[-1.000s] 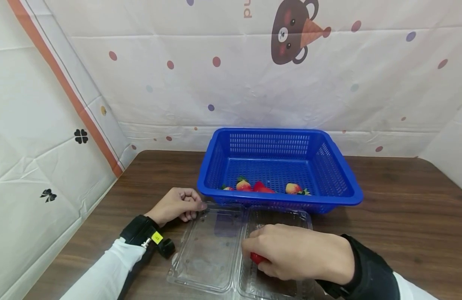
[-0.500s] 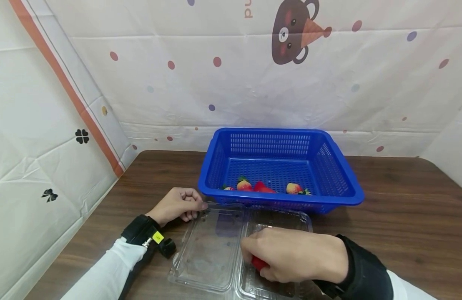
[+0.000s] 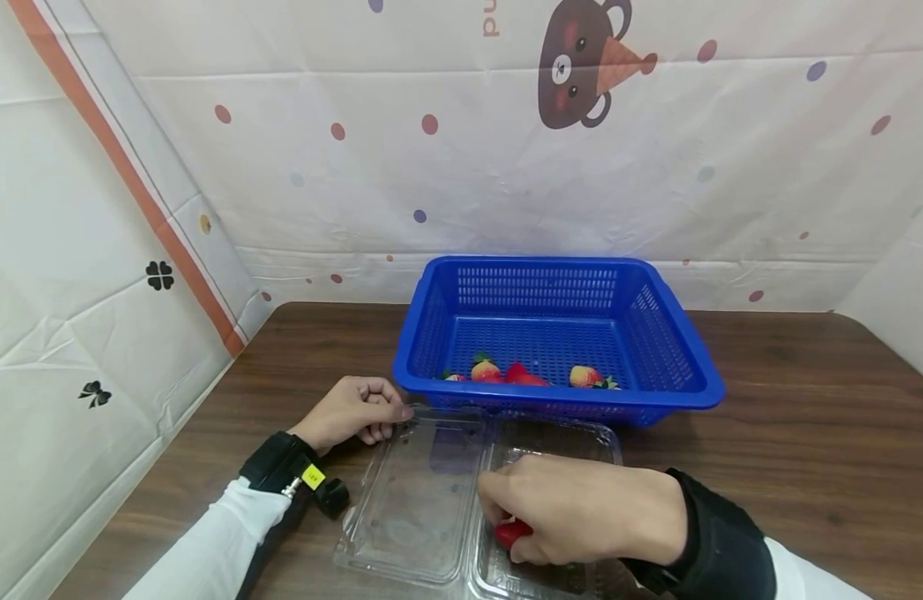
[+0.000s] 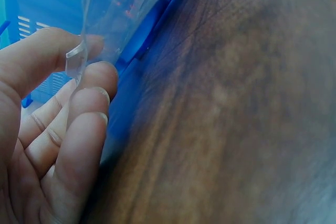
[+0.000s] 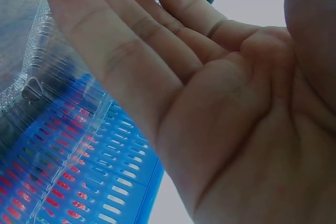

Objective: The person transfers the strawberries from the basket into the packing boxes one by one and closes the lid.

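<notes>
A clear plastic clamshell box lies unfolded in the head view, its lid (image 3: 416, 500) on the left and its base (image 3: 559, 442) on the right. My left hand (image 3: 356, 412) pinches the lid's far left corner between thumb and fingers; in the left wrist view the thin edge (image 4: 79, 59) passes between them. Over the base, my right hand (image 3: 581, 510) grips a red strawberry (image 3: 512, 532), partly hidden by the fingers. The right wrist view shows the palm and fingers (image 5: 126, 56), but the strawberry is out of sight there.
Just behind the box stands a blue plastic basket (image 3: 424, 342) with several strawberries (image 3: 525, 375) along its near side. Everything rests on a brown wooden table (image 3: 791, 433). A patterned white sheet (image 3: 319, 183) hangs behind and at the left.
My right hand has shifted slightly left over the base, and the strawberry in it has tilted a little. The left hand stays at the lid's corner.
</notes>
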### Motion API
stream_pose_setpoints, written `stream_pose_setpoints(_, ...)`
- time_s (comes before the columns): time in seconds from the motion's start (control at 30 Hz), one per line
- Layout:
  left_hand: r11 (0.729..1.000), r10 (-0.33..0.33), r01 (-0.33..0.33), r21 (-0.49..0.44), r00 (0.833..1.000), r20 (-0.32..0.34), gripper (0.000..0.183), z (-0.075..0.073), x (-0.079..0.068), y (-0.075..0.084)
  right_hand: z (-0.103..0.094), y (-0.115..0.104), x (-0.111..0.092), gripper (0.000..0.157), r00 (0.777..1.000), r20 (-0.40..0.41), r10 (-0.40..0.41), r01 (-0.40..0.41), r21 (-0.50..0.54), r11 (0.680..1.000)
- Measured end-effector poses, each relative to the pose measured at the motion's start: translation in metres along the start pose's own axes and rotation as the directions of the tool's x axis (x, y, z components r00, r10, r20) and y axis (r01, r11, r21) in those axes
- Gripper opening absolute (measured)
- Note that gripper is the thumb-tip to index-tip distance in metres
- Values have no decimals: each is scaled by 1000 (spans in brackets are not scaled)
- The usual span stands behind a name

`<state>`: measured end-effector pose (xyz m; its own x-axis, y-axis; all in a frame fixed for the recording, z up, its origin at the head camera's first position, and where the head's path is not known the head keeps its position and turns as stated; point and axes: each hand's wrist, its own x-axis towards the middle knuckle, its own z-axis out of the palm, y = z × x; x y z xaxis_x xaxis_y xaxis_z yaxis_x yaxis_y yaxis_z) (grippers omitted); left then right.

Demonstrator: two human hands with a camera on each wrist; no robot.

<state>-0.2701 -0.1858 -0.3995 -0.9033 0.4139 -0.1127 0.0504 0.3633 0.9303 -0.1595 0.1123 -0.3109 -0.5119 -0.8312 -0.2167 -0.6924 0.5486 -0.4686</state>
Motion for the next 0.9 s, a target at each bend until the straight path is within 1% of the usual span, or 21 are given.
stream_pose_setpoints(0.17, 1000, 3, -3, 4, 1000, -2, 31, 0, 0, 0, 2, 0, 0, 26, 1000, -13, -14, 14, -1, 1000)
stream_pose_setpoints(0.27, 1000, 3, -3, 9, 1000, -2, 31, 0, 0, 0, 3, 0, 1, 24, 1000, -5, 3, -3, -11, 1000)
stream_pose_setpoints(0.47, 1000, 10, -10, 8, 1000, 0, 29, -1, 0, 1, 4, 0, 1, 20, 1000, 11, 11, -11, -20, 1000)
stream_pose_setpoints(0.67, 1000, 13, -13, 8, 1000, 4, 30, -1, -1, 1, 4, -1, 1, 21, 1000, 0, 7, -7, -29, 1000)
stream_pose_setpoints(0.9, 1000, 13, -13, 7, 1000, 3, 32, 0, -1, 0, 6, -2, 1, 23, 1000, -20, 13, -15, -78, 997)
